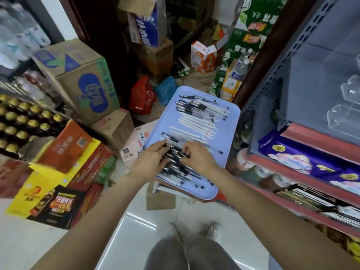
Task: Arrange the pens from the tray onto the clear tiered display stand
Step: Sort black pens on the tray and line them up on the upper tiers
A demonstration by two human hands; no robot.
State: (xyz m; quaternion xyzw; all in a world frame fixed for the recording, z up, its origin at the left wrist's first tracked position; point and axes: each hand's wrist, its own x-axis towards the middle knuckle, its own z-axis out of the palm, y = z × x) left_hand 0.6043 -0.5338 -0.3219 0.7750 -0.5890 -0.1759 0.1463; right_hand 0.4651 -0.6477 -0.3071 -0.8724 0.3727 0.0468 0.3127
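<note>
A light blue tray [231,121] stands in front of me with several pens on it. White-barrelled pens [196,123] lie in its far half, black-capped pens [175,166] in a heap at its near end. My left hand [151,159] and my right hand [198,155] are both down on the black-capped heap, fingers curled round pens from either side. The clear tiered display stand [348,106] sits on the grey shelf at the right, with no pens visible in it.
A grey metal shelf unit [292,78] with red edges rises at the right, purple packets [303,152] on its lower level. Cardboard boxes [83,78] and bottle crates [23,121] crowd the left. A red bag [142,96] lies beyond the tray. White floor tiles [136,221] lie below.
</note>
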